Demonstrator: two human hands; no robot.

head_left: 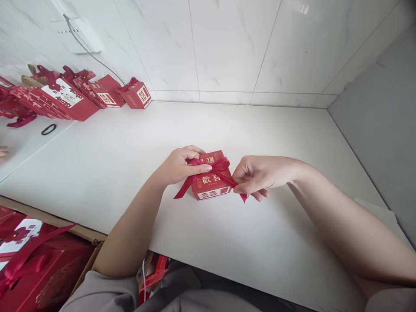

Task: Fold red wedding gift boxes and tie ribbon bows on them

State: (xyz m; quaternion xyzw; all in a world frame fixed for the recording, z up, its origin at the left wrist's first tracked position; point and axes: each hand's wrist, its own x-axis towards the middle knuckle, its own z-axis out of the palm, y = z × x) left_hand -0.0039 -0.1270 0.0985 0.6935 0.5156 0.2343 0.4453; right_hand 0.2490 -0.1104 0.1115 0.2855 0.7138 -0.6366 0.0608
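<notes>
A small red box (208, 189) with pale lettering rests on the white table (273, 130). Around its top runs a dark red ribbon (221, 164) tied in a bow, with tails hanging at both sides. My left hand (182, 167) is closed on the box's left side, its thumb lying across the bow near the knot. At the box's right, my right hand (255, 177) pinches the right ribbon tail between thumb and curled fingers, and the tail's tip shows below the fingers.
Red gift bags (78, 102) and two small red boxes (136, 94) stand by the tiled wall at the back left. A black band (48, 129) lies nearby. Part of another person's hand (3, 151) shows at the left edge. Lower left is a carton (89, 234) with red packages.
</notes>
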